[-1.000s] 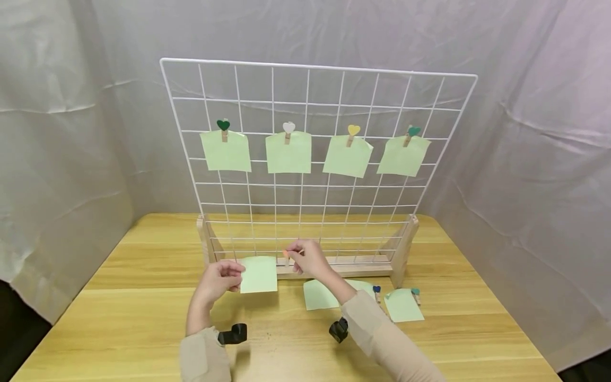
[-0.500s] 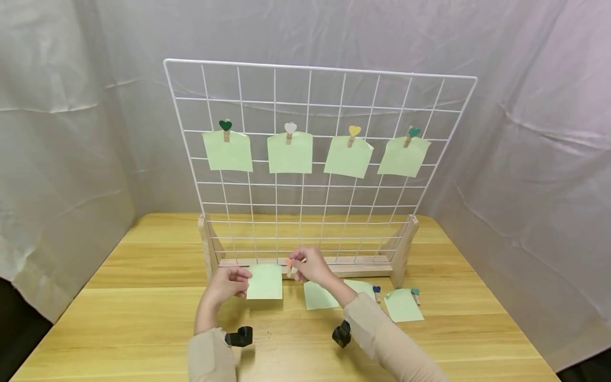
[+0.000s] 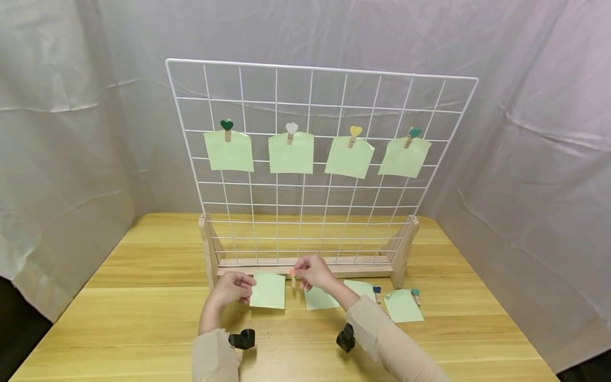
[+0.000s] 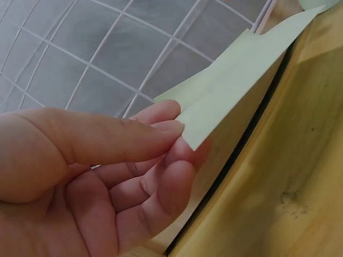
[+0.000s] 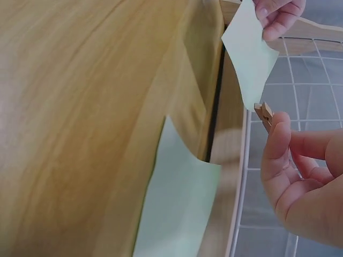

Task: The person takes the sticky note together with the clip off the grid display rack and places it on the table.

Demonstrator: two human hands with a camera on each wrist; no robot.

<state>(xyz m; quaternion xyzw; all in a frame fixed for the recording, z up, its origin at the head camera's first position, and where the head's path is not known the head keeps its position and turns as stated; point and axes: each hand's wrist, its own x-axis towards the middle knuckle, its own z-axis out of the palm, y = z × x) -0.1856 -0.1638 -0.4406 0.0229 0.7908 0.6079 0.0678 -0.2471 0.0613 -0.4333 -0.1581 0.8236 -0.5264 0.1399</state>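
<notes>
My left hand (image 3: 234,289) pinches the left edge of a pale green sticky note (image 3: 268,291) between thumb and fingers, above the table near the rack's base. To its right, my right hand (image 3: 315,271) pinches a small wooden clothespin (image 3: 293,277) with an orange heart on it. In the right wrist view the clothespin's tip (image 5: 263,113) is beside a corner of the held note (image 5: 252,56); whether they touch I cannot tell. A second green note (image 3: 321,300) lies on the table, partly behind my right hand.
A white wire grid (image 3: 305,185) stands in a wooden base (image 3: 367,269). Several green notes hang from it by heart clothespins, including a yellow one (image 3: 355,131). At right on the table are two more notes, a dark blue heart clothespin (image 3: 377,293) and a teal one (image 3: 416,297).
Both hands have moved down, toward the front of the table, and slightly right, carrying the sticky note and the clothespin. Both grips are unchanged.
</notes>
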